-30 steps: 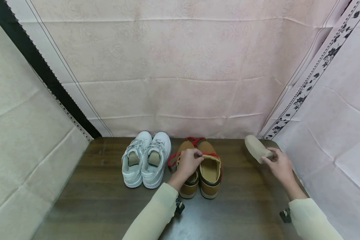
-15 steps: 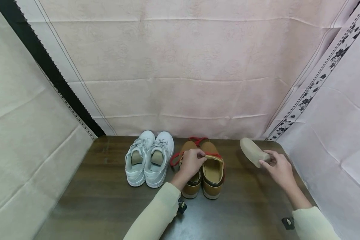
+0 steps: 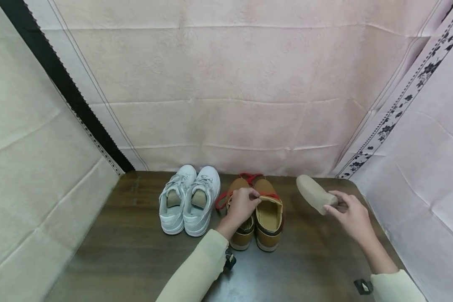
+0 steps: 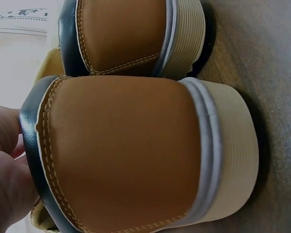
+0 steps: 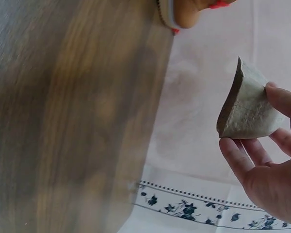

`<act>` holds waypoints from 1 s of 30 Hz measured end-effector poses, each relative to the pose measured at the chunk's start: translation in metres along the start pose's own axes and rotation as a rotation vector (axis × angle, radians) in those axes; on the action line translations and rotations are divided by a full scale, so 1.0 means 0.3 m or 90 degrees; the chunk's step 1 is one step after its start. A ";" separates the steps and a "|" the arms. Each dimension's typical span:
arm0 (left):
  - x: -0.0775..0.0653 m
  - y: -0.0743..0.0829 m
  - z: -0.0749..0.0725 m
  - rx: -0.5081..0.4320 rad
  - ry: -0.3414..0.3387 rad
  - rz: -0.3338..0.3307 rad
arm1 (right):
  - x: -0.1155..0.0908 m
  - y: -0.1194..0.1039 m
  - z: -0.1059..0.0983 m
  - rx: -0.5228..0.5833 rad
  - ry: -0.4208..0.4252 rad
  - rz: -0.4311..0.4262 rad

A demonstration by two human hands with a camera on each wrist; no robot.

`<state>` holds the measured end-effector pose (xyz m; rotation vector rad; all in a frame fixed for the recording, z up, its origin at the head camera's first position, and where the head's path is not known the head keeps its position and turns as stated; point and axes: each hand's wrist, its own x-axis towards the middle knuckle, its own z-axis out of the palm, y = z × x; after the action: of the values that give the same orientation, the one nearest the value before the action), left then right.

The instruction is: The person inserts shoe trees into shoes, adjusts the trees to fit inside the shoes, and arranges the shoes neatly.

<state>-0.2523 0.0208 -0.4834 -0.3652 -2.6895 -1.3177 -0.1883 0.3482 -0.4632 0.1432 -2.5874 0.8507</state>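
My right hand (image 3: 349,214) grips the heel end of a beige shoe tree (image 3: 313,191) above the table's right side, its rounded toe pointing up and left. The right wrist view shows its hollow-looking end, the thumb on one side and fingers on the other. My left hand (image 3: 243,205) reaches over the left brown shoe (image 3: 241,240) and pinches the right brown shoe (image 3: 267,239) near its tongue, beside the red lace. The exact pinch point is too small to tell. In the left wrist view both heels (image 4: 121,150) show, with fingers partly hidden behind the nearer one.
A pair of white sneakers (image 3: 196,218) stands left of the brown pair, with a similar beige shape (image 3: 199,199) inside each. Everything rests on a dark wooden table (image 3: 136,251). Pale cloth (image 3: 230,84) hangs behind and at both sides.
My right hand has carried the shoe tree slightly left, toward the brown shoes. The left hand keeps its place at the brown shoe. The head view has shifted a little.
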 end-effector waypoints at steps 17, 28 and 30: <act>0.000 0.001 0.002 0.006 0.002 -0.012 | -0.053 -0.127 -0.033 0.009 -0.005 -0.059; -0.002 0.005 -0.004 0.008 -0.002 -0.007 | -0.079 -0.215 -0.040 0.039 -0.054 -0.103; -0.001 0.006 -0.004 0.007 0.000 -0.005 | -0.081 -0.230 -0.042 0.030 -0.055 -0.116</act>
<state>-0.2515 0.0207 -0.4814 -0.3545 -2.6994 -1.3052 -0.1465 0.2991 -0.4266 0.4308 -2.5856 0.8557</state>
